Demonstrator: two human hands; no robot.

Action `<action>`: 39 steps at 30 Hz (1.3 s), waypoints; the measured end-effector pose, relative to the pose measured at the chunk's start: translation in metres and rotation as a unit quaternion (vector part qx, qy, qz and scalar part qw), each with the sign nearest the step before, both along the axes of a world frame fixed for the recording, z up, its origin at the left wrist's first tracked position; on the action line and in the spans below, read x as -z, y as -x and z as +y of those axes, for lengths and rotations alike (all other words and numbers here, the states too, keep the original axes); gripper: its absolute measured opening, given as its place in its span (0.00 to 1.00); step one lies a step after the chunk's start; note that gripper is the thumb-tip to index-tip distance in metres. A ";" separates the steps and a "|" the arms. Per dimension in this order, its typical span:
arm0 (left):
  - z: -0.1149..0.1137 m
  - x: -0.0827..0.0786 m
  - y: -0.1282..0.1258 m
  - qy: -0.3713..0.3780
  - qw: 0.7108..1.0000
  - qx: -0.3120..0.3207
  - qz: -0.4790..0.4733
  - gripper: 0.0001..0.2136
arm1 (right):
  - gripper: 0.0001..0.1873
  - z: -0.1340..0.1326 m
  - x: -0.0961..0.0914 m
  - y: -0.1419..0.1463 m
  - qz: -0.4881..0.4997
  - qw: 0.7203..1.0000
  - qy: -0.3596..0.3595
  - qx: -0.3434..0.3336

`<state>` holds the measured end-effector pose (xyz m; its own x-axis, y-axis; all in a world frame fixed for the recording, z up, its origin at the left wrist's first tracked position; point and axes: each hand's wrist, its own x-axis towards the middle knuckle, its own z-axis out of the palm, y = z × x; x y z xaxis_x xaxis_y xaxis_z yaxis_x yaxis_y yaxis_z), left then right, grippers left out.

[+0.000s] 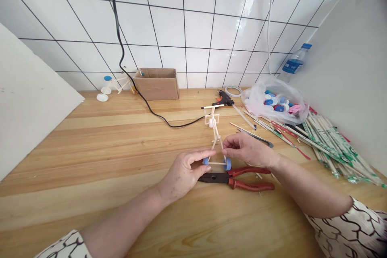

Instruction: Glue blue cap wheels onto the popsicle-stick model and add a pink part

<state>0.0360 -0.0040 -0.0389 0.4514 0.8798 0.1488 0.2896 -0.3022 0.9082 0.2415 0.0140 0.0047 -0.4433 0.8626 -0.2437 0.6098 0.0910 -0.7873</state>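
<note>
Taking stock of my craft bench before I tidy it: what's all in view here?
wooden stick model: 1, pale wood with blue wheels, between the hands
pliers: 1, red handles and black jaws, just below the hands
hot glue gun: 1, black, behind the model
cable: 1, black, across the table and up the wall
cardboard box: 1, brown, against the wall
second stick model: 1, pale wood with blue and white caps, left of the box
plastic bag: 1, clear, holding mixed bottle caps, back right
water bottle: 1, clear and blue, behind the bag
loose sticks: many, pale wood with green-printed wrappers, heaped right
wooden table: 1, honey-coloured, under everything
tiled wall: 1, white, behind the table
left hand: 1, at the model's left wheel
right hand: 1, at the model's right side
</note>
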 end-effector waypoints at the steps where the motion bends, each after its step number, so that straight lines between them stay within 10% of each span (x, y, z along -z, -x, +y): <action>1: 0.000 0.000 0.000 0.001 1.000 -0.001 0.000 0.16 | 0.08 0.000 0.000 0.000 0.001 1.000 -0.001 -0.001; 39: -0.001 0.000 0.000 -0.003 1.000 0.000 0.011 0.16 | 0.08 -0.001 0.000 0.000 0.002 1.000 -0.016 0.002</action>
<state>0.0363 -0.0054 -0.0393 0.4552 0.8785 0.1450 0.3088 -0.3085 0.8997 0.2411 0.0126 0.0048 -0.4405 0.8721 -0.2131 0.6066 0.1142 -0.7867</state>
